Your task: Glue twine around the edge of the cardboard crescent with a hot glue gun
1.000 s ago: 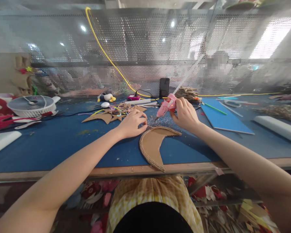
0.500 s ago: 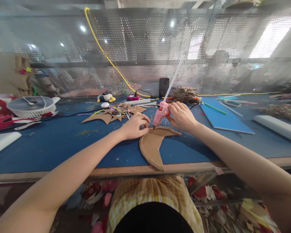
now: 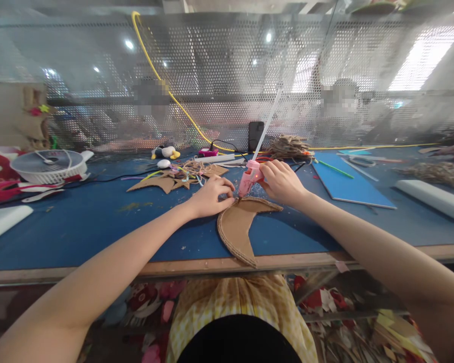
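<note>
A brown cardboard crescent (image 3: 239,228) with a twine-wrapped edge lies on the blue table (image 3: 98,222) near its front edge. My right hand (image 3: 282,181) is closed round a pink glue gun (image 3: 248,177), held nearly upright with a clear glue stick (image 3: 267,123) rising from its back. The nozzle touches the crescent's upper rim. My left hand (image 3: 210,194) has its fingers pinched together at that same rim, just left of the nozzle. What the fingertips pinch is too small to make out.
Cardboard star shapes and twine (image 3: 174,176) lie behind my left hand. A white round fan (image 3: 49,165) sits far left, a blue sheet (image 3: 346,184) and a white bar (image 3: 433,199) to the right. A phone (image 3: 256,135) and a twine bundle (image 3: 289,147) stand by the perforated screen.
My right hand swung the glue gun from tilted and raised to nearly upright, bringing its nozzle down onto the crescent's rim. My left hand shifted slightly right along the rim.
</note>
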Demonstrator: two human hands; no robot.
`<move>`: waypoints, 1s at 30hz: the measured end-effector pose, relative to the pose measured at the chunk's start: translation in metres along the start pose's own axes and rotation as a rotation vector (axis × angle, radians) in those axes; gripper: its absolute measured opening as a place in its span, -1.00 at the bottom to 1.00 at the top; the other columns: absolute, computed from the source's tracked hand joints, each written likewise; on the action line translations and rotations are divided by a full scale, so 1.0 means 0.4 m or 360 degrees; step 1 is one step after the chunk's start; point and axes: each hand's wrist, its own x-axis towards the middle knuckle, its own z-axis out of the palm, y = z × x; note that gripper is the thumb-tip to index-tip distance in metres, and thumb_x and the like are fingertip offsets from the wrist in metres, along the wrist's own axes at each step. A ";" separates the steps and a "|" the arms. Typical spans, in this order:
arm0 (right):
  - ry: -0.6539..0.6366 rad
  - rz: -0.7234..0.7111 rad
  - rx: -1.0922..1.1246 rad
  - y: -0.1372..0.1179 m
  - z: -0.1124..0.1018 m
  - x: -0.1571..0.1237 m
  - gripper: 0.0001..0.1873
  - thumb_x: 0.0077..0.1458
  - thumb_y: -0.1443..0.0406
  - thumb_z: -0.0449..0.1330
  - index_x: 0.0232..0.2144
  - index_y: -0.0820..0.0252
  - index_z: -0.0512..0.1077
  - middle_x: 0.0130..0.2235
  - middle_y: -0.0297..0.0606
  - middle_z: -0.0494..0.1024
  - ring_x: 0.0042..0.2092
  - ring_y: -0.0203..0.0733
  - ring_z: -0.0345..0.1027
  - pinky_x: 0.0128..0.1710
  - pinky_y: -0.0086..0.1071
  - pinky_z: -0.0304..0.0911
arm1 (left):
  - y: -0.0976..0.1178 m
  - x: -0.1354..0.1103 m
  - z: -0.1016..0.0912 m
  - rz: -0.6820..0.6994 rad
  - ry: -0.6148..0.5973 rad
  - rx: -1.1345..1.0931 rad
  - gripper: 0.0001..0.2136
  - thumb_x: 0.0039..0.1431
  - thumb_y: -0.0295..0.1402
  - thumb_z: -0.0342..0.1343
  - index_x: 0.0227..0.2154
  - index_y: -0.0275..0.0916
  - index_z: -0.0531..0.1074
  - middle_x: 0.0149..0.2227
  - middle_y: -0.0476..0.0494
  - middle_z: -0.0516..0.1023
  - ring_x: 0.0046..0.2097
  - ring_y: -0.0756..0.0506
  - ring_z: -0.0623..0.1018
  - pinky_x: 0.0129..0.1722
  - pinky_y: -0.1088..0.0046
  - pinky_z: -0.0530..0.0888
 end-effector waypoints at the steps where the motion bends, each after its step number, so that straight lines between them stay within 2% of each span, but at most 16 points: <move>1: 0.0001 0.0001 0.0003 0.000 0.000 0.000 -0.67 0.33 0.25 0.00 0.02 0.33 0.38 -0.12 0.00 0.53 -0.08 0.04 0.27 -0.07 -0.20 0.14 | -0.001 0.000 0.000 0.0002 -0.0002 0.0000 -0.84 0.24 -0.32 0.13 -0.44 -0.21 0.50 -0.08 -0.12 0.58 -0.01 -0.18 0.40 0.15 0.09 0.30; 14: -0.0065 0.0062 0.0007 0.001 -0.001 0.001 -0.66 0.34 0.30 -0.01 0.05 0.34 0.39 -0.09 0.01 0.53 -0.09 0.03 0.26 -0.04 -0.18 0.14 | -0.002 -0.004 0.000 -0.0029 -0.0063 -0.0016 -0.80 0.24 -0.27 0.12 -0.46 -0.20 0.50 -0.07 -0.14 0.57 0.02 -0.21 0.38 0.16 0.09 0.29; 30: -0.0037 0.0073 0.0044 0.010 0.002 0.001 -0.65 0.33 0.33 -0.07 0.05 0.26 0.39 -0.09 -0.01 0.54 -0.08 0.03 0.24 -0.07 -0.17 0.13 | -0.005 -0.003 0.001 -0.0031 -0.0074 -0.0008 -0.80 0.24 -0.26 0.10 -0.45 -0.19 0.51 -0.07 -0.13 0.57 0.04 -0.21 0.40 0.19 0.06 0.29</move>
